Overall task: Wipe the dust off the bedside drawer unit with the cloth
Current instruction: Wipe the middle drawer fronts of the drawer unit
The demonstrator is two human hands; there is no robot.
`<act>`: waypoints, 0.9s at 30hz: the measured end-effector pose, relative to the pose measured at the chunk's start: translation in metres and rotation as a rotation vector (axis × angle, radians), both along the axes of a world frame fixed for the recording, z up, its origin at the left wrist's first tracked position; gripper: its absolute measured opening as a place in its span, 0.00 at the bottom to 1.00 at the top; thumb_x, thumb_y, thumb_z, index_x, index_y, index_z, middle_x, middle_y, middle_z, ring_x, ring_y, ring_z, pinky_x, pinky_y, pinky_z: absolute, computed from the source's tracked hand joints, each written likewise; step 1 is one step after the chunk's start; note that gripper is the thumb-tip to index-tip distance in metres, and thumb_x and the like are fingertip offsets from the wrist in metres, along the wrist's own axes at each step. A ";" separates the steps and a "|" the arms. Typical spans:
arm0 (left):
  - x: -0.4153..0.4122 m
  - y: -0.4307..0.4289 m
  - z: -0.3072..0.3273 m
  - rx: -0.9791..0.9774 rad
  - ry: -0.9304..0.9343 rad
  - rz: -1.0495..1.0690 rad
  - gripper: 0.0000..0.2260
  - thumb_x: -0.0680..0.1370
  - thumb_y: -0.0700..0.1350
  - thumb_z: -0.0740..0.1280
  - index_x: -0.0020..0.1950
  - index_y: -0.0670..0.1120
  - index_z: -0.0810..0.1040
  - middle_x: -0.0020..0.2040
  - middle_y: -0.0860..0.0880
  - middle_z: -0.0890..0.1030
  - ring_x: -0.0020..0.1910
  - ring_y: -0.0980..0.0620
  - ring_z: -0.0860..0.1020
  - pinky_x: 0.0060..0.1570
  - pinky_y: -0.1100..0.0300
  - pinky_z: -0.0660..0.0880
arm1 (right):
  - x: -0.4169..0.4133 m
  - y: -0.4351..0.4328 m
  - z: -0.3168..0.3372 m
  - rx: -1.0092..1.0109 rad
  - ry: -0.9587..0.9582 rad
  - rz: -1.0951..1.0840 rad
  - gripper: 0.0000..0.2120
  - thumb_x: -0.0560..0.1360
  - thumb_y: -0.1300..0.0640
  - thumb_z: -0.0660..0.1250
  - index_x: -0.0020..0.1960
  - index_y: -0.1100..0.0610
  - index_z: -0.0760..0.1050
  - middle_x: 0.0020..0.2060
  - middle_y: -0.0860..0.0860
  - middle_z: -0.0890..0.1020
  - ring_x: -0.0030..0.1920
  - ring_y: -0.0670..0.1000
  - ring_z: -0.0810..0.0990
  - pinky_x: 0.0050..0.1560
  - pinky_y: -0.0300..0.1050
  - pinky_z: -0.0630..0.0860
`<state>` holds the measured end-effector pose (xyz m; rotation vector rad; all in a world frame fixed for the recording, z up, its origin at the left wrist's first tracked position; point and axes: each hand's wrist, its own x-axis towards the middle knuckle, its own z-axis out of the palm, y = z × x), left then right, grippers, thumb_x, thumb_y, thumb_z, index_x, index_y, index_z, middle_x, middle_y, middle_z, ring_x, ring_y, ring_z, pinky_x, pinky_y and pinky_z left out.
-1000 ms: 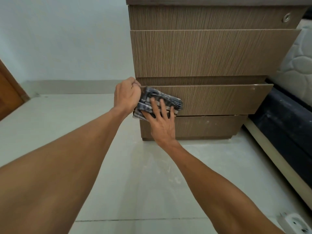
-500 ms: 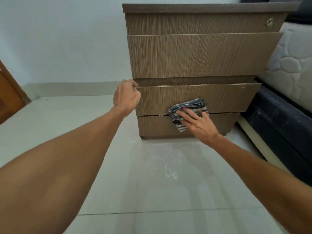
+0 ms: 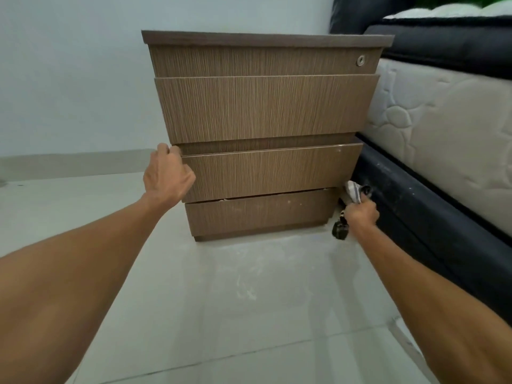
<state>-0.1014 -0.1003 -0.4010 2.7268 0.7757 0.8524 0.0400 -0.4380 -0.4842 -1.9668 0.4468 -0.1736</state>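
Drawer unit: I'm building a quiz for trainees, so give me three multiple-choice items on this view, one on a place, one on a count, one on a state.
1. Where is the cloth?
A. On top of the unit
B. At the unit's lower right corner, beside the bed base
C. On the floor by the left arm

2. How many round metal fittings show on the drawer unit?
A. One
B. Two
C. Four

3. What is the left hand doing?
A. Hanging free
B. Lying flat on the floor
C. Gripping the left end of the middle drawer

Answers: 1 B, the right hand holds it bunched between unit and bed base. 2 A, one fitting sits at the top right. 3 C, its fingers curl over that drawer's top corner.
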 end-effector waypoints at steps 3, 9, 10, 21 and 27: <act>0.001 -0.003 -0.005 -0.067 -0.047 0.019 0.14 0.78 0.43 0.60 0.62 0.39 0.72 0.59 0.41 0.72 0.57 0.41 0.73 0.51 0.47 0.73 | 0.006 0.001 0.012 0.428 0.004 -0.104 0.19 0.81 0.62 0.59 0.70 0.53 0.73 0.59 0.56 0.78 0.55 0.55 0.78 0.52 0.44 0.74; 0.003 0.000 -0.002 -0.124 -0.099 0.055 0.12 0.79 0.42 0.64 0.62 0.41 0.74 0.60 0.42 0.74 0.59 0.42 0.74 0.52 0.48 0.73 | 0.023 0.011 0.026 0.927 0.005 -0.151 0.16 0.80 0.61 0.60 0.68 0.61 0.71 0.57 0.57 0.79 0.52 0.57 0.80 0.56 0.59 0.79; 0.004 0.001 -0.001 -0.133 -0.108 0.059 0.12 0.79 0.42 0.65 0.62 0.41 0.74 0.60 0.43 0.74 0.59 0.42 0.74 0.52 0.48 0.73 | 0.023 0.014 0.025 0.968 0.008 -0.150 0.17 0.80 0.60 0.61 0.68 0.61 0.70 0.56 0.57 0.79 0.51 0.57 0.80 0.56 0.59 0.79; 0.011 0.010 -0.001 -0.196 -0.153 0.101 0.11 0.77 0.44 0.68 0.57 0.43 0.74 0.55 0.43 0.79 0.54 0.42 0.77 0.49 0.47 0.74 | 0.017 0.031 -0.010 1.211 0.077 -0.074 0.19 0.72 0.71 0.57 0.62 0.62 0.73 0.53 0.59 0.80 0.41 0.57 0.82 0.33 0.54 0.81; 0.019 0.012 -0.002 -0.224 -0.164 0.139 0.11 0.77 0.44 0.68 0.57 0.42 0.73 0.53 0.43 0.79 0.52 0.42 0.77 0.45 0.50 0.72 | 0.006 0.029 -0.008 1.198 0.067 0.019 0.19 0.75 0.60 0.67 0.65 0.61 0.74 0.46 0.57 0.83 0.41 0.55 0.84 0.36 0.49 0.82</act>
